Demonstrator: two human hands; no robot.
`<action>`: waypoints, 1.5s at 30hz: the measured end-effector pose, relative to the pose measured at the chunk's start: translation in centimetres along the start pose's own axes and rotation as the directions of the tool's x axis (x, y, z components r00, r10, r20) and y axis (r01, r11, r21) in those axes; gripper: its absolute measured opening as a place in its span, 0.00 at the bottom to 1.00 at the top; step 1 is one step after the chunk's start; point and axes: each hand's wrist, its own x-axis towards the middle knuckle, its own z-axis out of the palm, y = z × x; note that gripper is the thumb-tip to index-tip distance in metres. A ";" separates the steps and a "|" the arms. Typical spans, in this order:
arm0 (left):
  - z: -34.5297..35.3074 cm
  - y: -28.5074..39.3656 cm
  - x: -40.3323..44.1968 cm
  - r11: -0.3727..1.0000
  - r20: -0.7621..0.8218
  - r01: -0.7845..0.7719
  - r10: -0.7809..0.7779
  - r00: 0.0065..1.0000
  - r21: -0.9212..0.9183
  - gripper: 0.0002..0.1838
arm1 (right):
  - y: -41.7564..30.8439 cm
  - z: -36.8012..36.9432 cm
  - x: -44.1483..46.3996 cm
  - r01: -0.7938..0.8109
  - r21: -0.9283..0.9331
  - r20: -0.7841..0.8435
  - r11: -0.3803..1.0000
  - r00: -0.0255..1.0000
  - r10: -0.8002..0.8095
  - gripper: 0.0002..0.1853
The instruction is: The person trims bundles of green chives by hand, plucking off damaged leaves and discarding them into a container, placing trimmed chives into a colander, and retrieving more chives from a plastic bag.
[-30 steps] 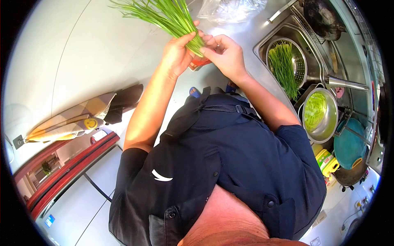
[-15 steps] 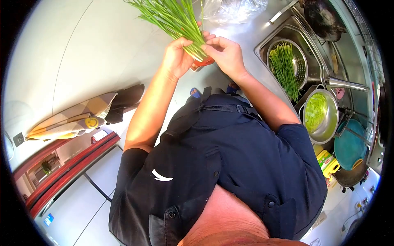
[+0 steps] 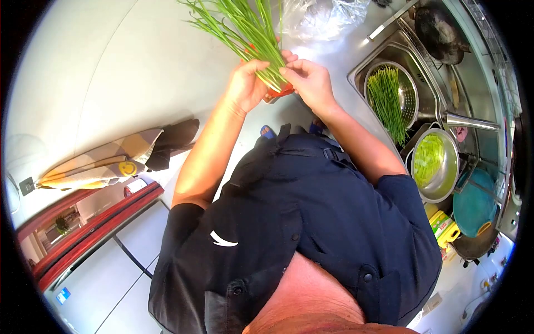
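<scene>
A bunch of long green chives [image 3: 253,39] points up and away, its pale cut ends toward me. My left hand [image 3: 248,86] is wrapped round the bunch near those ends. On the other side, my right hand [image 3: 311,83] pinches at the stalks with thumb and forefinger; how many stalks it grips I cannot make out. Directly below the ends shows part of a red thing [image 3: 282,91], mostly hidden by the hands and chives.
A clear plastic bag [image 3: 328,19] lies beyond my hands. To the right, the sink [image 3: 359,69] holds a colander [image 3: 410,92] with more chives [image 3: 385,100]. Nearer stands a metal bowl [image 3: 445,181] of pale green slices [image 3: 428,158]. A checked cloth [image 3: 105,153] is at left.
Both hands and the chives sit slightly lower in view, and the whole scene has shifted a little. The bunch looks more fanned apart at its top. Both hands keep their hold.
</scene>
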 end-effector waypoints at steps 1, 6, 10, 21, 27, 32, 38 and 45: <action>0.1 0.0 -0.1 1.000 -0.011 -0.004 0.004 1.000 0.011 0.33 | 0.0 0.1 0.1 0.008 0.002 0.004 1.000 1.000 -0.008 0.15; 0.2 -0.2 -0.3 0.987 -0.056 -0.032 0.042 0.998 0.156 0.26 | -0.2 0.4 -0.4 0.090 0.062 0.025 0.994 0.995 -0.092 0.13; -0.1 0.1 -0.6 0.962 -0.057 -0.036 0.053 0.997 0.269 0.26 | -0.5 0.1 -0.8 0.101 -0.042 0.068 0.994 0.993 -0.098 0.12; -1.9 0.6 -1.9 0.944 -0.025 -0.059 0.071 0.997 0.325 0.23 | -3.8 -1.8 0.7 0.168 -0.124 -0.028 0.978 0.984 -0.173 0.12; -2.0 0.3 -2.7 0.942 0.023 -0.004 -0.004 1.000 0.335 0.24 | -5.9 -0.9 2.3 0.296 -0.025 -0.026 0.955 0.955 -0.297 0.17; -1.7 0.1 -3.4 0.958 0.012 0.098 -0.105 0.994 0.270 0.20 | -6.2 0.0 3.0 0.101 0.159 0.101 0.982 0.988 -0.118 0.16; -2.7 -0.2 -3.7 0.823 -0.069 0.026 0.015 0.998 0.567 0.18 | -6.8 0.6 1.9 0.013 0.344 0.114 0.939 0.992 -0.055 0.11; -1.2 0.1 -3.7 0.918 -0.197 0.037 0.045 0.979 0.395 0.20 | -6.0 0.3 1.9 -0.053 0.331 0.131 0.942 0.991 0.010 0.10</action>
